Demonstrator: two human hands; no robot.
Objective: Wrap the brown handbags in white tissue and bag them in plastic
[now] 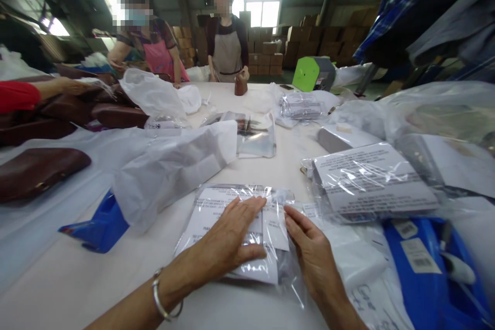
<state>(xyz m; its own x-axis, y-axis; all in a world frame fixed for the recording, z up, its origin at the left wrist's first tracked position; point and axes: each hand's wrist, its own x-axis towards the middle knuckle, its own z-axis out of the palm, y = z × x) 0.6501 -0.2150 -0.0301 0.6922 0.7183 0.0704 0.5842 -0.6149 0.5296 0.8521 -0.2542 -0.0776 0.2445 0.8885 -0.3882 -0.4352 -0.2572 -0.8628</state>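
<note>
A clear plastic bag [204, 221] with printed white paper inside lies flat on the table right before me. My left hand [232, 237] rests palm down on top of it, fingers stretched out and thumb apart. At the bag's right edge, my right hand [313, 247] has its thumb and fingers closed on the clear plastic. Beyond my right hand lies another packed plastic bag [371, 178] with a printed sheet showing through. Left of my hands are a crumpled white plastic sheet [170, 170] and a blue plastic piece [101, 224].
Brown leather pouches [42, 170] are heaped at the left, where a red-sleeved arm [46, 92] reaches in. Two co-workers stand across the table. A blue bin [421, 289] sits at the right front, a green machine [311, 73] at the far right. More bagged items lie mid-table.
</note>
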